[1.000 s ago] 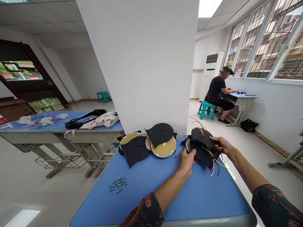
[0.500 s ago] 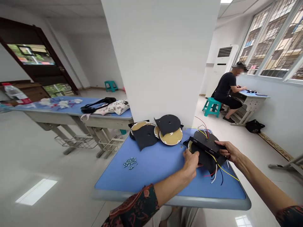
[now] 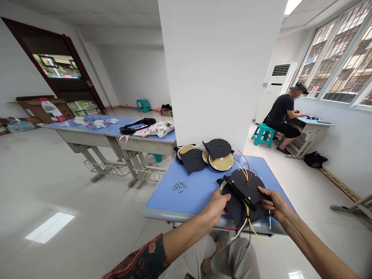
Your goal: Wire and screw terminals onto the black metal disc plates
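- left hand [image 3: 215,207] and right hand [image 3: 274,204] both grip the black round plate [image 3: 243,195] at its edges
- loose wires [image 3: 241,231] dangle past the counter [image 3: 174,203] edge: a snag could tug them or pull the plate down

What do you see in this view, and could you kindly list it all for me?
black disc assembly: one, black, held over the blue table's near edge
loose wires: several, red, yellow and white, trailing from the assembly
gold-faced discs: two, gold, at the table's far end
black disc covers: two, black, beside and over those discs
screws: small pile, silver, on the table
blue table: one, blue, under these
tote bag: one, white patterned, on a further desk
teal stools: two, teal, on the floor
co-worker: one, black clothes, seated by the windows
left hand: one, gripping the assembly's left side
right hand: one, gripping its right side
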### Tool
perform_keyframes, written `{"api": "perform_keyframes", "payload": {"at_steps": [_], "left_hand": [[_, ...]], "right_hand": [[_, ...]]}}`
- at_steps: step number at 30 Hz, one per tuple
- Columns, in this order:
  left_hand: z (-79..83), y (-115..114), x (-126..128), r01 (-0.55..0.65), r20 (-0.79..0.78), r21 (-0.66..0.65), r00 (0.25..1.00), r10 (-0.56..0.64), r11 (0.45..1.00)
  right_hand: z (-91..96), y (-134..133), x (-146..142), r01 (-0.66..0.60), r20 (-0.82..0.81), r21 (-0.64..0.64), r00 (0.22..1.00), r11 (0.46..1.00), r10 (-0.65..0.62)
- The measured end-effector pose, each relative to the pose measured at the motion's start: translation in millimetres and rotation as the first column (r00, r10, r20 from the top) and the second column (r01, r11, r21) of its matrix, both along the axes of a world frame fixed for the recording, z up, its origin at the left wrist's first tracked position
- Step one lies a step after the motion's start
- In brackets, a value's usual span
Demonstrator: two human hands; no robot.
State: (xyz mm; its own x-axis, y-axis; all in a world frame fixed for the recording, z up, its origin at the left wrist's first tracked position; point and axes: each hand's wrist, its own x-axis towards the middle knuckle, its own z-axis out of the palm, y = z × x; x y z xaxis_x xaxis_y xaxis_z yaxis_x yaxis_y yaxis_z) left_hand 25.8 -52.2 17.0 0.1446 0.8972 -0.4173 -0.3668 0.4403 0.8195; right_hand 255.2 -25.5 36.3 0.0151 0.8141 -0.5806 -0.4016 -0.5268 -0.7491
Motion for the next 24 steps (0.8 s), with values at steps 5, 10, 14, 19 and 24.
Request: {"api": "perform_keyframes", "payload": {"at_steps": [5,10,14,19,24], "left_hand": [[11.3,-13.9,-68.0,0.052,-0.109,-0.016,0.993,-0.053,0.999],[19.1,-18.1,-115.1,0.053,-0.157,0.018,0.986,-0.049,0.998],[18.5,-14.9,-129.0,0.062,-0.181,0.033,0.982,-0.055,0.998],[13.5,-12.3,-131.3,0.045,-0.193,0.025,0.981,-0.039,0.999],[17.0,-16.1,-128.5,-0.009,-0.296,-0.012,0.955,0.005,1.0]], "right_hand": [[-5.8,-28.7,-65.1,0.019,-0.096,0.086,0.995,0.996,-0.011],[-5.2,-35.6,-110.9,0.025,-0.144,0.097,0.989,0.995,-0.011],[-3.6,-27.1,-121.7,0.027,-0.136,0.081,0.991,0.996,-0.016],[-0.4,-20.0,-96.8,0.026,-0.112,0.053,0.993,0.998,-0.02],[6.9,-10.4,-25.2,0.041,-0.079,0.09,0.996,0.995,-0.034]]}}
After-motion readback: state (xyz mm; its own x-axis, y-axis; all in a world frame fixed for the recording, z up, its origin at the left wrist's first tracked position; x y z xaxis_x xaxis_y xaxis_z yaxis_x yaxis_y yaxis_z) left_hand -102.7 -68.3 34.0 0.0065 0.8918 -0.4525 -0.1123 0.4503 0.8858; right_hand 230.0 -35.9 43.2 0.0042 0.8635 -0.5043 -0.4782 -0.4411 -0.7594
